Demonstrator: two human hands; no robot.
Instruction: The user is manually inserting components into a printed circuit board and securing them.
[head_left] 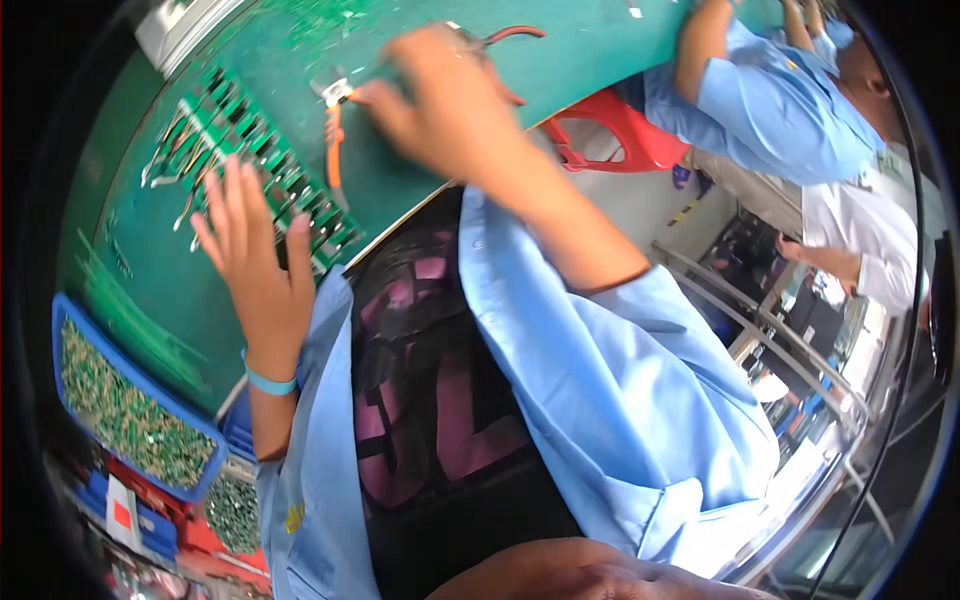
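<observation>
My left hand is open, with its fingers spread over the near edge of a panel of small green circuit boards. Wires in several colours stick out from the panel's left side. My right hand is smeared by motion above the green mat. Its thumb points at orange-handled cutting pliers lying beside the panel. Behind this hand, the red handles of a second pair of pliers show; their jaws are hidden. Whether the right fingers grip anything cannot be made out.
Green scraps lie on the green work mat. At lower left stands a blue bin full of small green boards. A red stool is by the table, and a co-worker in a blue shirt sits at the right.
</observation>
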